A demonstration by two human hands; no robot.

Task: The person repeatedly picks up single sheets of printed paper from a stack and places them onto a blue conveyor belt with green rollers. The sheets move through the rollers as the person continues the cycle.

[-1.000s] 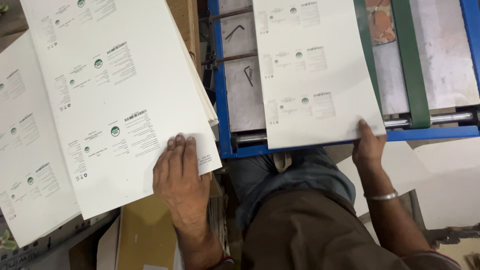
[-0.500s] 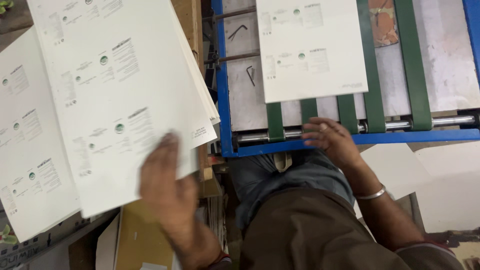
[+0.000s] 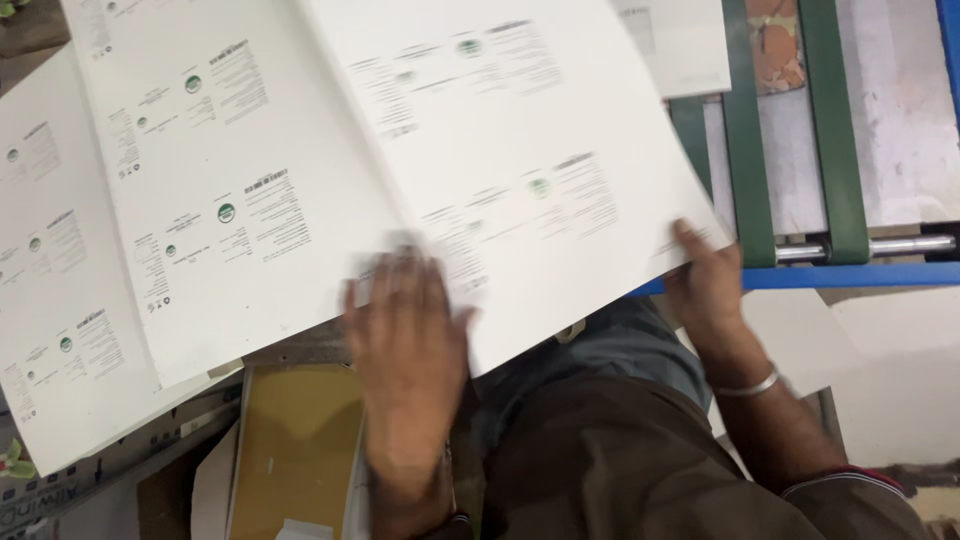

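While both hands hold one white printed sheet (image 3: 520, 150), it hangs tilted between the stack and the machine.

On the left lies the stack (image 3: 200, 200) of the same printed sheets, with a yellow-brown carton (image 3: 295, 450) below its near edge. The left hand (image 3: 410, 350) is blurred; its fingers are spread flat against the near edge of the sheet. The right hand (image 3: 705, 285) pinches the right corner of the sheet, thumb on top. Behind it, green belts (image 3: 750, 130) run over the blue frame (image 3: 850, 275), and another sheet (image 3: 680, 45) lies on them, partly hidden.
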